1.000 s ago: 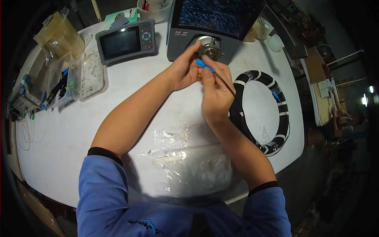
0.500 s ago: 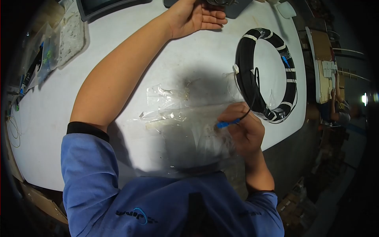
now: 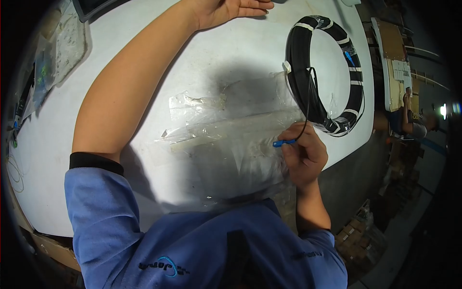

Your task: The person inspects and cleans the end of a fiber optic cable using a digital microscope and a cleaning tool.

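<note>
Near the right of the table, my right hand (image 3: 305, 151) pinches a small blue connector (image 3: 283, 143) on the end of a thin black cable. The cable runs up to a taped black cable coil (image 3: 299, 62) lying flat on the table. A second blue connector (image 3: 349, 58) rests on the coil's right side. At the top edge, partly cut off, my left hand (image 3: 231, 10) is palm up with its fingers stretched out, and nothing shows in it. Clear plastic film (image 3: 211, 130) lies beneath and beside my right hand.
A dark tray (image 3: 91, 10) is at the upper left of the white table (image 3: 159, 120). Plastic bags (image 3: 45, 67) lie along the left edge. Beyond the right edge, another person's arm (image 3: 407, 106) rests by a separate table with cardboard (image 3: 389, 38).
The view has shifted, so the coil and left hand sit higher in it. My right hand has moved slightly over the film with the connector, which now points left more clearly.
</note>
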